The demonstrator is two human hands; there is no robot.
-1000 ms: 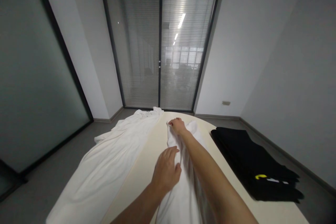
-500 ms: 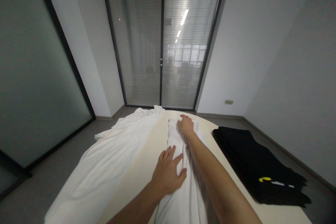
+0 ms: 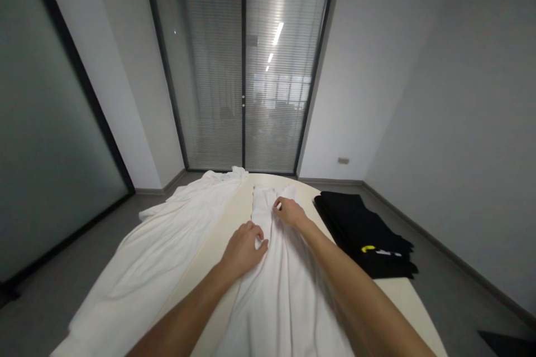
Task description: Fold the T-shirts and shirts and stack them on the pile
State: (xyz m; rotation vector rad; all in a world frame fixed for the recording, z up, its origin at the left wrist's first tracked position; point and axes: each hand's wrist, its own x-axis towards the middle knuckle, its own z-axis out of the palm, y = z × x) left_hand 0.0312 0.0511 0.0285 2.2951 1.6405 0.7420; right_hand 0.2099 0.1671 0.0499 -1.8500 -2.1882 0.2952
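Note:
A long white garment (image 3: 288, 290) lies lengthwise on the cream table, its far end bunched in loose folds. My left hand (image 3: 244, 249) rests on the left edge of this cloth, fingers bent and the thumb held apart from them. Farther up, on the right half of the garment, my right hand (image 3: 292, 213) has its thumb and index finger curled together at a fold; the fingertips are small, but they seem to pinch the fabric. To the left a second white cloth (image 3: 167, 256) is spread out, wrinkled and draped over the table's edge.
Folded black garments (image 3: 360, 228) with a yellow and white print are stacked at the table's right edge. The cream table (image 3: 221, 234) has a rounded far end. Beyond it are a glass door (image 3: 243, 67) with blinds, and grey walls.
My right hand has drawn back from the garment's far end, its fingers now curled. My left hand's spread fingers have bent inward. The garment is spread wider, and the view has shifted right.

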